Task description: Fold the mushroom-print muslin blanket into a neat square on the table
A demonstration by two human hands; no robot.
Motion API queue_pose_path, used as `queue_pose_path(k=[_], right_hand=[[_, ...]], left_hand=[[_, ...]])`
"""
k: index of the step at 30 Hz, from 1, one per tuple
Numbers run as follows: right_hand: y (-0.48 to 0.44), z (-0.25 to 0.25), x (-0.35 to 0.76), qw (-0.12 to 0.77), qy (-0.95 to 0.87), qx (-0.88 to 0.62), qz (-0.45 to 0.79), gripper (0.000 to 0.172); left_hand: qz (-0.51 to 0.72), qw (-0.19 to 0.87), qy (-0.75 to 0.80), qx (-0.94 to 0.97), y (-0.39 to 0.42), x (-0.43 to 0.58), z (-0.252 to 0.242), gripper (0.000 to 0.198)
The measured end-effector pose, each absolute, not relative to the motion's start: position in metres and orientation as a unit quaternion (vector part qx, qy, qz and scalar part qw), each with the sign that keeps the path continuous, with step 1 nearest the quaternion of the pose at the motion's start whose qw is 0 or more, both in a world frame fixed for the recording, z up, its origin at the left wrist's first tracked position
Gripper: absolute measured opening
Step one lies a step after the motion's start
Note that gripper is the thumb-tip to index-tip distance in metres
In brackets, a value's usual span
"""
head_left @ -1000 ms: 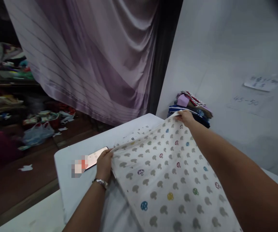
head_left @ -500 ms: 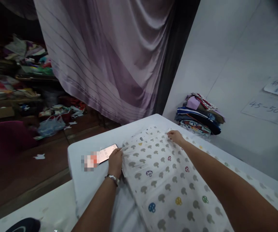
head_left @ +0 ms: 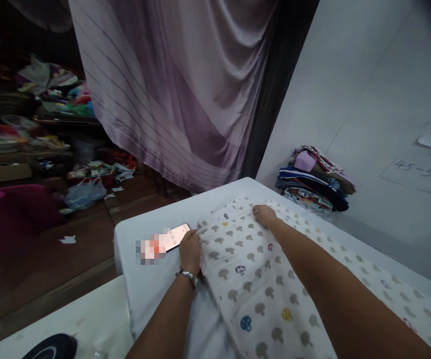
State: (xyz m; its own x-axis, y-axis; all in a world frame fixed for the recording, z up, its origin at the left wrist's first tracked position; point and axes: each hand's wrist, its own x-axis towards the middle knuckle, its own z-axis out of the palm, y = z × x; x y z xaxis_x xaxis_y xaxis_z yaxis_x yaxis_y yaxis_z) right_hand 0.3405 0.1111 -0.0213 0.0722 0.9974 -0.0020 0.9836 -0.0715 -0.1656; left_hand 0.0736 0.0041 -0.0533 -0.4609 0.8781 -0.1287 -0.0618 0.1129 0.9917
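A white cloth printed with grey and coloured mushrooms (head_left: 253,279) lies partly folded over on the white-covered surface. My left hand (head_left: 190,252), with a metal bracelet at the wrist, is closed on the cloth's far left corner. At the top of the folded layer, my right hand (head_left: 266,216) pinches the cloth, its forearm crossing over the print. More of the same fabric spreads flat to the right, under and beyond my right arm. Just left of my left hand lies a phone (head_left: 177,237) with a lit screen, part of it blurred out.
Folded clothes (head_left: 313,179) are stacked by the wall at the far right edge. Handwritten paper signs (head_left: 417,172) hang on that wall. A purple curtain (head_left: 185,89) drops behind the table. A dark round object (head_left: 53,346) sits at the lower left; clutter fills the left background.
My right hand has drawn the cloth's edge a little to the left, showing more fabric on the right. My left hand keeps its hold. The view has shifted slightly left.
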Motion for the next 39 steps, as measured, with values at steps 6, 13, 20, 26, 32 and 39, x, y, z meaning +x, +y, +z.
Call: queue_pose_path(k=[6, 13, 20, 26, 32, 39], right_hand=[[0.114, -0.021, 0.334, 0.071, -0.694, -0.716, 0.005, 0.027], [0.122, -0.031, 0.331, 0.098, -0.716, -0.691, 0.022, 0.029], [0.102, -0.042, 0.333, 0.107, -0.739, -0.664, 0.037, 0.037], [0.09, -0.047, 0.328, 0.101, -0.744, -0.659, 0.049, 0.043], [0.088, -0.044, 0.345, 0.096, -0.675, -0.731, 0.035, 0.05], [0.1, -0.049, 0.345, 0.06, -0.666, -0.741, 0.058, 0.058]], left_hand=[[0.602, 0.434, 0.607, 0.284, 0.003, 0.075, -0.052, 0.02], [0.623, 0.433, 0.592, 0.271, 0.002, 0.074, -0.053, 0.018], [0.616, 0.419, 0.601, 0.29, 0.005, 0.073, -0.056, 0.02], [0.613, 0.419, 0.605, 0.289, 0.005, 0.073, -0.056, 0.02], [0.625, 0.428, 0.593, 0.273, 0.006, 0.072, -0.057, 0.017], [0.62, 0.439, 0.596, 0.26, 0.003, 0.074, -0.052, 0.017]])
